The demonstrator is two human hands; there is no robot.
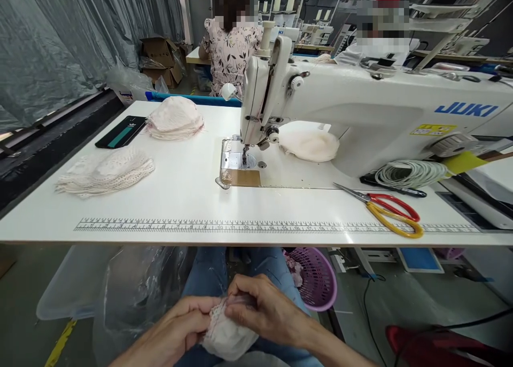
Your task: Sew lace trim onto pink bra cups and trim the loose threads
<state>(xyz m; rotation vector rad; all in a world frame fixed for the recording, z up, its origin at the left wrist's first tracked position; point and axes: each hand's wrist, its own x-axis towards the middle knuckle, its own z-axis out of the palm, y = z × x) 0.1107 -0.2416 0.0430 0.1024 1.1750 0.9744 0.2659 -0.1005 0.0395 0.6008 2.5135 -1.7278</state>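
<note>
Over my lap, below the table edge, both hands hold a piece of white fabric (229,339) with a lacy edge. My left hand (186,324) pinches its edge from the left. From the right, my right hand (264,308) is closed over the upper edge, thumb and forefinger together. A small greyish shape shows between those right fingers, too unclear to name. On the table above stands a white sewing machine (380,97), and a round cream fabric piece (310,144) lies under its arm.
At the table's left lie a stack of pale fabric pieces (175,118), a lace-edged stack (108,172) and a dark phone (121,132). Scissors (395,209) with red and yellow handles rest at right, by coiled white cord (411,173). A purple basket (320,284) stands below. People sit beyond.
</note>
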